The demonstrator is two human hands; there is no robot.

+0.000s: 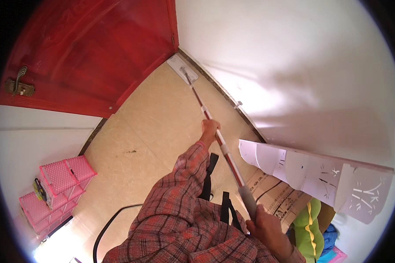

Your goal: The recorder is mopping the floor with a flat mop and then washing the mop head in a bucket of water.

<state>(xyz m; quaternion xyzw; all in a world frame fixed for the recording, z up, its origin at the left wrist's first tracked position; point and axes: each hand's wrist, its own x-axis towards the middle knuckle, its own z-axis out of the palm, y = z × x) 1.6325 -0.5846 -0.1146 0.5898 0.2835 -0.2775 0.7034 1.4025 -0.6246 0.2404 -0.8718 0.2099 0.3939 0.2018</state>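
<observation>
Right hand (264,224) and left hand (209,128) are gripping mop pole (226,151); mop head (182,68) is reaching the door (87,52) corner; a pull-back stroke likely follows.

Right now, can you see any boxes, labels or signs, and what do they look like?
Brown cardboard box: on the floor by the right wall, under the white cut-out shelf; flat brown panel with black printing and lines.
No other signs, labels or screens show.
</observation>
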